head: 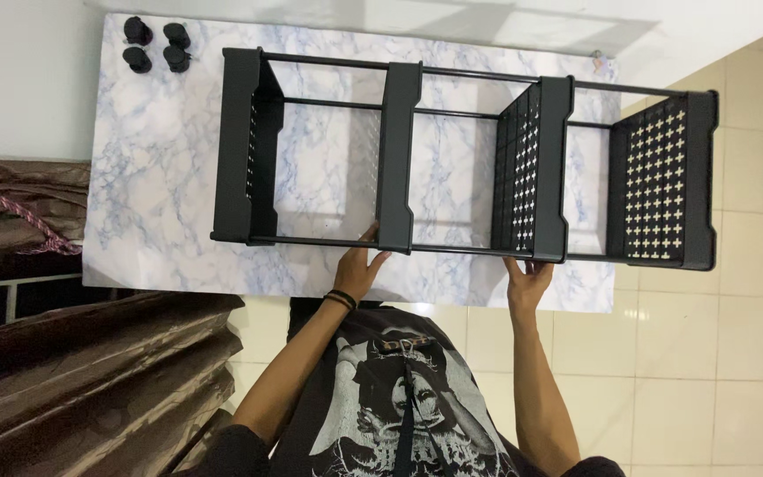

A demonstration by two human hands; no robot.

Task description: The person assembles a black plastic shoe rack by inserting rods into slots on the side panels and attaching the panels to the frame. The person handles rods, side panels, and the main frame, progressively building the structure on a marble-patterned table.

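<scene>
A black metal shelf rack (399, 159) lies on its side on a marble-patterned table (161, 194). It has several upright panels joined by thin rods, and the two right-hand panels show cross-shaped cutouts. My left hand (359, 268), with a dark band at the wrist, grips the near edge of the second panel where it meets the front rod. My right hand (528, 281) holds the near bottom edge of the third panel (536, 168). Both arms reach up from the bottom of the view, over a black printed shirt.
Several small black caster wheels (156, 46) sit at the table's far left corner. Brown glossy fabric (90, 371) covers furniture at the left. Cream floor tiles (717, 371) lie to the right and below the table. A white wall runs behind.
</scene>
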